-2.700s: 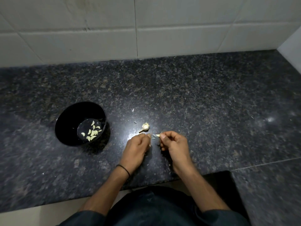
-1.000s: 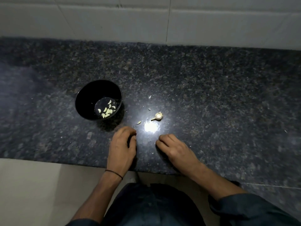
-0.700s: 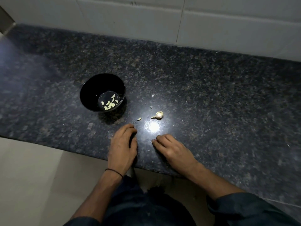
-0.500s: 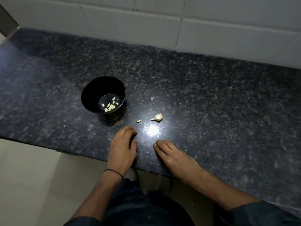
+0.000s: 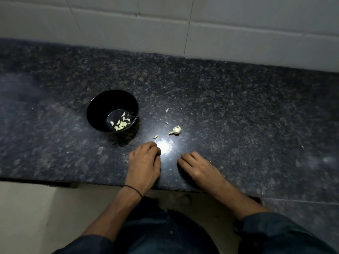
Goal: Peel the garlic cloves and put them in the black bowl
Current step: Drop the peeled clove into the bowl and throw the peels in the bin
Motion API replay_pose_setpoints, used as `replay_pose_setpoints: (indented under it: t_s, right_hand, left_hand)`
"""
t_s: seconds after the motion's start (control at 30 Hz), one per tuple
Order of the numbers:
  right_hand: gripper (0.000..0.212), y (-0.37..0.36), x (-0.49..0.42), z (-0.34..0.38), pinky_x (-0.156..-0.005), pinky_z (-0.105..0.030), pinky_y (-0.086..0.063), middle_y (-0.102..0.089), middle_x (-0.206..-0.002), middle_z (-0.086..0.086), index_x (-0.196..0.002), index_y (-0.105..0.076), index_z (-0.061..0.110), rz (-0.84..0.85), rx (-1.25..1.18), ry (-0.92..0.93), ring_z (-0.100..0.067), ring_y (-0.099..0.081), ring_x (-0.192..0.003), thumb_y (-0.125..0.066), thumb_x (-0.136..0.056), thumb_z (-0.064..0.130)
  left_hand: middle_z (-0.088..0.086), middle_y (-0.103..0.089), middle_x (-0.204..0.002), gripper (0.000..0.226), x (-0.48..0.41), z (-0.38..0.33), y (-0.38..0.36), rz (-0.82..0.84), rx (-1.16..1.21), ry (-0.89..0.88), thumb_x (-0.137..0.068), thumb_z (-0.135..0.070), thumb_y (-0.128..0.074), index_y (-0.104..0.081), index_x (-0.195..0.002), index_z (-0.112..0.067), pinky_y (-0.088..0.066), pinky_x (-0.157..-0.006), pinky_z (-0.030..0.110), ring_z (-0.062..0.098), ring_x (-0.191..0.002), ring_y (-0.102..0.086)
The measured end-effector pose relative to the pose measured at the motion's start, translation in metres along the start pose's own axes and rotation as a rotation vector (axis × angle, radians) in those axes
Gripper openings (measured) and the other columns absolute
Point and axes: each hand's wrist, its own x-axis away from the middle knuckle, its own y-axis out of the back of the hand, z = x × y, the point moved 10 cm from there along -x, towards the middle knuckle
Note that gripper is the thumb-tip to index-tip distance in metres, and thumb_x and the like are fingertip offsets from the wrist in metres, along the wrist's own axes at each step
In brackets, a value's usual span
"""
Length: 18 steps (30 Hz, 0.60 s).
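A black bowl (image 5: 102, 107) stands on the dark granite counter with several peeled garlic cloves (image 5: 121, 122) in its bottom. To its right lies a small garlic bulb remnant (image 5: 175, 130) with a stem. One loose clove (image 5: 155, 136) lies between the bowl and the bulb. My left hand (image 5: 144, 162) rests palm down on the counter, fingers loosely curled, just below that clove. My right hand (image 5: 197, 167) rests flat near the front edge, fingers relaxed. Neither hand holds anything.
Bits of garlic skin (image 5: 167, 110) lie scattered beyond the bulb. A bright glare spot (image 5: 165, 146) shines between the hands. A white tiled wall (image 5: 165, 33) backs the counter (image 5: 238, 116). The counter's front edge (image 5: 55, 182) runs just under my wrists.
Both hands stopped peeling and came down to rest on the counter. A loose clove now lies by the bulb. The view has shifted slightly; the hands barely moved in the last second.
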Motion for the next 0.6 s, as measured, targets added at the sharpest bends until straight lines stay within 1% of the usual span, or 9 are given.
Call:
replay_pose_setpoints:
  t_s: [0.1,0.17,0.27,0.3,0.33,0.4,0.47,0.53,0.6]
  right_hand:
    - [0.024,0.0,-0.001,-0.007,-0.074,-0.036,-0.055,-0.062,-0.109,-0.011,-0.112,-0.064,0.003,-0.043,-0.023,-0.2,-0.025,-0.056,-0.091,-0.052,-0.091,0.004]
    - [0.022,0.004,-0.001,-0.019,-0.076,-0.034,-0.054,-0.065,-0.105,-0.008,-0.107,-0.069,0.005,-0.133,-0.165,-0.459,-0.024,-0.058,-0.092,-0.057,-0.089,0.002]
    - [0.017,0.01,0.032,-0.044,-0.084,-0.024,-0.053,-0.074,-0.097,-0.001,-0.099,-0.077,0.007,-0.445,-0.607,-1.05,-0.013,-0.068,-0.09,-0.067,-0.089,-0.003]
    - [0.016,0.004,0.05,-0.046,-0.081,-0.021,-0.053,-0.076,-0.092,0.001,-0.096,-0.079,0.008,-0.545,-0.791,-1.247,-0.008,-0.069,-0.086,-0.07,-0.088,-0.002]
    - [0.016,-0.003,0.066,-0.043,-0.076,-0.02,-0.053,-0.076,-0.087,0.002,-0.093,-0.079,0.009,-0.643,-0.968,-1.392,-0.005,-0.068,-0.079,-0.071,-0.087,-0.003]
    - [0.017,-0.007,0.089,-0.03,-0.068,-0.018,-0.053,-0.074,-0.079,-0.002,-0.092,-0.077,0.008,-0.853,-1.257,-1.523,-0.007,-0.065,-0.07,-0.071,-0.086,-0.006]
    - [0.017,-0.003,0.108,-0.013,-0.069,-0.018,-0.055,-0.074,-0.081,-0.006,-0.095,-0.075,0.004,-1.054,-1.469,-1.555,-0.011,-0.067,-0.072,-0.069,-0.085,-0.009]
    - [0.018,0.001,0.131,0.004,-0.072,-0.018,-0.057,-0.074,-0.084,-0.008,-0.098,-0.072,0.0,-1.233,-1.603,-1.571,-0.012,-0.07,-0.077,-0.066,-0.086,-0.011]
    - [0.019,0.005,0.157,0.023,-0.073,-0.019,-0.058,-0.074,-0.086,-0.009,-0.1,-0.071,-0.002,-1.382,-1.655,-1.59,-0.014,-0.072,-0.08,-0.063,-0.086,-0.012]
  left_hand:
    - [-0.004,-0.063,-0.115,0.012,-0.005,0.002,0.001,0.04,0.033,-0.046,-0.087,-0.012,-0.07,-0.069,-0.095,-0.02,-0.028,-0.084,0.034,0.015,-0.107,-0.046]
    - [-0.006,-0.063,-0.113,0.012,-0.008,0.003,0.0,0.073,0.062,-0.077,-0.088,-0.012,-0.068,-0.068,-0.095,-0.022,-0.026,-0.082,0.032,0.017,-0.107,-0.05]
    - [-0.008,-0.063,-0.114,0.011,-0.012,0.0,-0.003,0.136,0.132,-0.167,-0.091,-0.015,-0.066,-0.068,-0.098,-0.023,-0.023,-0.082,0.03,0.018,-0.109,-0.054]
    - [-0.009,-0.063,-0.113,0.011,-0.015,-0.002,-0.003,0.147,0.146,-0.203,-0.091,-0.016,-0.065,-0.068,-0.099,-0.024,-0.024,-0.082,0.03,0.018,-0.109,-0.055]
    - [-0.01,-0.062,-0.112,0.01,-0.018,-0.005,-0.004,0.157,0.159,-0.234,-0.092,-0.017,-0.065,-0.067,-0.098,-0.024,-0.026,-0.081,0.031,0.018,-0.107,-0.056]
    - [-0.011,-0.062,-0.108,0.008,-0.022,-0.013,-0.006,0.192,0.191,-0.297,-0.092,-0.019,-0.062,-0.065,-0.097,-0.025,-0.033,-0.082,0.035,0.018,-0.103,-0.057]
    - [-0.009,-0.063,-0.105,0.01,-0.022,-0.026,-0.01,0.228,0.243,-0.371,-0.091,-0.021,-0.057,-0.065,-0.096,-0.022,-0.044,-0.085,0.042,0.02,-0.1,-0.059]
    - [-0.005,-0.063,-0.105,0.013,-0.016,-0.043,-0.015,0.27,0.305,-0.453,-0.092,-0.021,-0.054,-0.066,-0.097,-0.019,-0.05,-0.086,0.045,0.021,-0.098,-0.06]
    - [-0.002,-0.063,-0.103,0.012,0.001,-0.067,-0.021,0.318,0.346,-0.538,-0.092,-0.017,-0.056,-0.066,-0.098,-0.016,-0.051,-0.086,0.043,0.021,-0.097,-0.061]
